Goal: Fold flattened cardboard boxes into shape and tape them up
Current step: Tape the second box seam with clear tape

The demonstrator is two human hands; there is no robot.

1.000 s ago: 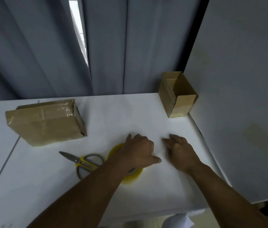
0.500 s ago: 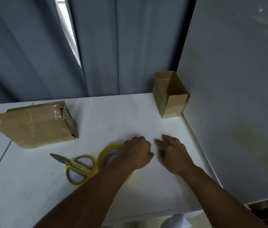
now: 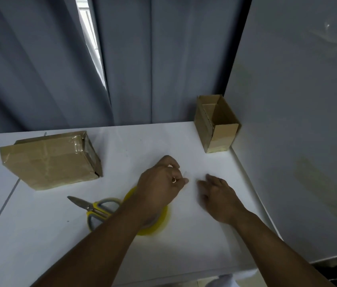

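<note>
- Left hand point(image 3: 161, 183): the grip is drawn together, fingers curled, thumb tip against the forefinger. Nothing shows between them. A clear tape end could be pinched there, but I cannot tell.
- Right hand point(image 3: 219, 195): the grip is apart, fingers loose and lying on the white surface point(image 3: 39, 235), just beside the left grip and not touching it.
- Yellow-cored roll of clear tape point(image 3: 161, 224): lies flat behind the left grip, under the wrist and partly hidden by the forearm.
- Yellow-handled steel scissors point(image 3: 95, 210): just left of the roll, blades pointing away from both grips.
- Small open-topped brown cardboard box point(image 3: 215, 123): stands upright well beyond the right grip, against the pale wall panel point(image 3: 298, 100). It looks folded, with tape on its near end and the top still open.
- Brown cardboard box wrapped in clear tape point(image 3: 49, 160): lies well off to the left of the left grip and looks finished.
- No flattened box is in view near either grip.
- Likely step: freeing or drawing out a tape end before sealing the open box.
- To do it well, pin the roll with the right grip and pull the end low and straight with the left. Keep the strip off the surface so it doesn't stick down.
- Bring the open box close to both grips before cutting. The reach is long, and a loose strip may fold onto itself.
</note>
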